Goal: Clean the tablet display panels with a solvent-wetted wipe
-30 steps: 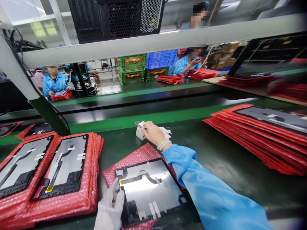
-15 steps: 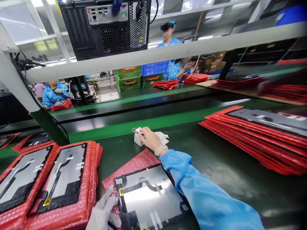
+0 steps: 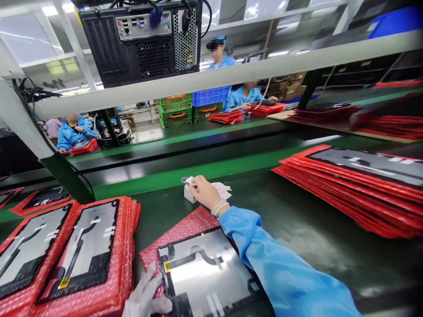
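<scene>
My left hand [image 3: 145, 293], in a white glove, lies at the left edge of a flat display panel [image 3: 228, 275]. Its fingers are stretched out and apart, and the thumb reaches the panel's dark frame. Beneath the panel is a red bubble-wrap bag [image 3: 185, 229]. Beyond these, my bare right hand [image 3: 205, 191] is closed in a pinch on a small white wipe [image 3: 189, 181], over a small white container [image 3: 189, 194] with a round lid. White sheets [image 3: 223, 190] show behind this hand; whether they join the wipe is hidden.
Stacked red bags with panels [image 3: 89, 246] stand at left, and a taller red stack [image 3: 357, 193] at right. A white crossbar [image 3: 211, 77] spans overhead below a computer case [image 3: 142, 44]. Across the line, co-workers in blue [image 3: 244, 97] sit and stand near crates [image 3: 175, 110].
My view has shifted slightly. My left thumb has moved a little right onto the panel's edge. My right hand stays over the white container. A co-worker across the line has lowered their hands.
</scene>
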`<action>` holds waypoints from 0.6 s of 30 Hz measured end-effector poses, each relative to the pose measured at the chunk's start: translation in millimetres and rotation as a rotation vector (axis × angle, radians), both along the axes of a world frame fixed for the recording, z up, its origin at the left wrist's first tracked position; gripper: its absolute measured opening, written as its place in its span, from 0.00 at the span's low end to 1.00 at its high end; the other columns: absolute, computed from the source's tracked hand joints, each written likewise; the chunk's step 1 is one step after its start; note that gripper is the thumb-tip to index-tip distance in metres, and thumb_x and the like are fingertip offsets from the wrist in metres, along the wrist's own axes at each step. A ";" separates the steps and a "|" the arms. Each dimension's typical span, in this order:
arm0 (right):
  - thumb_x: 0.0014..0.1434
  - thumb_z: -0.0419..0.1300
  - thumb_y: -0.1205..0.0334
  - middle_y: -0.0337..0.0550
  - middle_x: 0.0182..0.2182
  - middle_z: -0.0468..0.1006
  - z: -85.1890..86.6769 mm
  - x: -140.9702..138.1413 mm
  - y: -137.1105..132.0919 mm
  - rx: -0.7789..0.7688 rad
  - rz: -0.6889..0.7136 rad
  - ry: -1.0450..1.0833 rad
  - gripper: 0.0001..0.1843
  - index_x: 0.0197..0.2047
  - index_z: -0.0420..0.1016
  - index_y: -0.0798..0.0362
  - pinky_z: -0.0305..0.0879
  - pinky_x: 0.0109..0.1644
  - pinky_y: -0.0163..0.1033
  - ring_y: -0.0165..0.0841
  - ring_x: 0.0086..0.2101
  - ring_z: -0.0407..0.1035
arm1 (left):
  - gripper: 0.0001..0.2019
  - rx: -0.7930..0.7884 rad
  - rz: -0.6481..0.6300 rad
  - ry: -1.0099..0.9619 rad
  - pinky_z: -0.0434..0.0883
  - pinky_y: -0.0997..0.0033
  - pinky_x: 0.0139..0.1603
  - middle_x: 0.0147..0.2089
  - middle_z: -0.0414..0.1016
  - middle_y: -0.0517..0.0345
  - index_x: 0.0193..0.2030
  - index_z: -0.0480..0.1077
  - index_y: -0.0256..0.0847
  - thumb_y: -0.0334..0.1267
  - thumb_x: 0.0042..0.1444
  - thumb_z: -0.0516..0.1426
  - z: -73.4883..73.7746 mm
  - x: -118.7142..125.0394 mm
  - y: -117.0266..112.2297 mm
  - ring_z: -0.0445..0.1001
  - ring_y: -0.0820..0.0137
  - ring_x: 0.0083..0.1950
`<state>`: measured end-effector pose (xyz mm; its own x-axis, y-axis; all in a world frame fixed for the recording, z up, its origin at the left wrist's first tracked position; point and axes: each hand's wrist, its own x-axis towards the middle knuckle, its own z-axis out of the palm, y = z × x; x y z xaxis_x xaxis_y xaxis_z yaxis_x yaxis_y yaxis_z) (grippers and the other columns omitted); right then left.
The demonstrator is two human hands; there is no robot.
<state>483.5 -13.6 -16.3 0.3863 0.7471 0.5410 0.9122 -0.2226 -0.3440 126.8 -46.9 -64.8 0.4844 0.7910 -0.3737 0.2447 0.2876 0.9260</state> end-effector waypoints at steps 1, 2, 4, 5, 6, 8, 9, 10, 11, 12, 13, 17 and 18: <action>0.59 0.53 0.61 0.43 0.38 0.70 0.0 0.0 -0.4 0.004 0.002 0.011 0.06 0.38 0.67 0.51 0.60 0.40 0.36 0.34 0.36 0.67 | 0.34 -0.012 0.007 -0.008 0.75 0.67 0.23 0.48 0.75 0.46 0.51 0.72 0.49 0.52 0.31 0.67 0.6 1.0 -0.8 0.78 0.55 0.38; 0.59 0.53 0.61 0.43 0.38 0.69 -0.2 -0.2 -1.0 0.010 0.003 0.024 0.06 0.38 0.67 0.52 0.60 0.39 0.36 0.34 0.36 0.67 | 0.35 -0.021 0.007 -0.017 0.75 0.67 0.24 0.48 0.76 0.46 0.51 0.72 0.50 0.54 0.31 0.67 0.9 1.6 -1.5 0.78 0.55 0.38; 0.58 0.53 0.60 0.44 0.38 0.69 -0.8 -1.3 -2.0 0.027 0.011 0.061 0.06 0.38 0.67 0.52 0.60 0.39 0.36 0.34 0.36 0.67 | 0.38 -0.035 -0.004 -0.034 0.76 0.65 0.26 0.50 0.74 0.47 0.51 0.71 0.51 0.54 0.28 0.68 0.1 2.0 -3.0 0.78 0.54 0.40; 0.58 0.53 0.60 0.44 0.38 0.69 -1.1 -2.0 -2.3 0.038 0.018 0.084 0.06 0.38 0.67 0.52 0.60 0.40 0.37 0.34 0.36 0.67 | 0.39 -0.043 -0.009 -0.044 0.77 0.63 0.29 0.54 0.72 0.47 0.52 0.71 0.51 0.53 0.26 0.69 -1.0 1.8 -3.7 0.78 0.53 0.42; 0.58 0.54 0.60 0.44 0.39 0.70 -1.2 -2.9 -2.2 0.051 0.028 0.110 0.06 0.38 0.68 0.52 0.60 0.40 0.37 0.35 0.36 0.67 | 0.41 -0.050 -0.010 -0.060 0.77 0.62 0.31 0.57 0.69 0.46 0.52 0.71 0.50 0.52 0.23 0.70 -2.3 1.5 -4.4 0.77 0.52 0.44; 0.57 0.55 0.60 0.44 0.39 0.70 -0.2 -4.0 -1.2 0.083 0.053 0.171 0.06 0.37 0.68 0.52 0.61 0.41 0.37 0.34 0.36 0.67 | 0.45 -0.070 -0.002 -0.110 0.77 0.60 0.35 0.63 0.61 0.44 0.51 0.71 0.48 0.51 0.16 0.71 -4.6 1.0 -5.5 0.74 0.49 0.49; 0.57 0.55 0.60 0.44 0.39 0.71 1.3 -3.8 -0.7 0.104 0.069 0.207 0.06 0.37 0.69 0.52 0.62 0.42 0.37 0.34 0.36 0.68 | 0.45 -0.089 0.006 -0.135 0.77 0.59 0.36 0.65 0.58 0.44 0.49 0.72 0.47 0.51 0.14 0.71 -4.8 0.8 -5.7 0.73 0.48 0.51; 0.56 0.56 0.60 0.44 0.38 0.71 3.3 -3.0 -0.8 0.130 0.088 0.245 0.06 0.37 0.70 0.52 0.62 0.43 0.38 0.35 0.36 0.68 | 0.44 -0.113 0.014 -0.154 0.76 0.59 0.37 0.66 0.56 0.45 0.47 0.73 0.47 0.53 0.13 0.71 -4.1 0.8 -5.7 0.72 0.48 0.52; 0.55 0.58 0.60 0.44 0.38 0.72 5.8 -1.4 -2.2 0.161 0.107 0.288 0.06 0.37 0.70 0.52 0.62 0.44 0.38 0.35 0.37 0.69 | 0.43 -0.142 0.021 -0.165 0.76 0.60 0.37 0.66 0.56 0.46 0.45 0.73 0.47 0.54 0.13 0.71 -2.0 0.9 -5.4 0.71 0.48 0.53; 0.54 0.58 0.60 0.43 0.38 0.73 8.2 0.9 -5.5 0.199 0.120 0.334 0.06 0.36 0.71 0.52 0.63 0.47 0.39 0.36 0.39 0.69 | 0.41 -0.177 0.024 -0.166 0.76 0.62 0.36 0.66 0.56 0.47 0.43 0.74 0.46 0.54 0.14 0.70 1.6 1.1 -4.9 0.71 0.49 0.53; 0.54 0.58 0.60 0.44 0.38 0.73 10.0 3.4 -11.4 0.247 0.122 0.385 0.07 0.36 0.72 0.51 0.62 0.49 0.41 0.37 0.41 0.69 | 0.39 -0.220 0.023 -0.156 0.76 0.64 0.34 0.66 0.56 0.48 0.43 0.74 0.47 0.55 0.16 0.70 6.6 1.4 -4.4 0.72 0.51 0.51; 0.59 0.52 0.51 0.48 0.42 0.75 -1.8 4.2 -64.6 0.474 0.022 0.628 0.15 0.40 0.72 0.52 0.65 0.49 0.48 0.40 0.44 0.69 | 0.33 -0.440 0.024 -0.119 0.69 0.76 0.20 0.63 0.61 0.49 0.51 0.69 0.49 0.58 0.36 0.63 35.7 3.5 -4.2 0.77 0.64 0.37; 0.60 0.51 0.48 0.49 0.42 0.75 -10.8 -0.9 -82.9 0.511 0.007 0.706 0.18 0.41 0.72 0.52 0.68 0.47 0.49 0.40 0.42 0.70 | 0.32 -0.492 0.026 -0.116 0.66 0.79 0.17 0.61 0.64 0.48 0.53 0.68 0.50 0.58 0.41 0.61 42.7 4.5 -4.5 0.77 0.67 0.34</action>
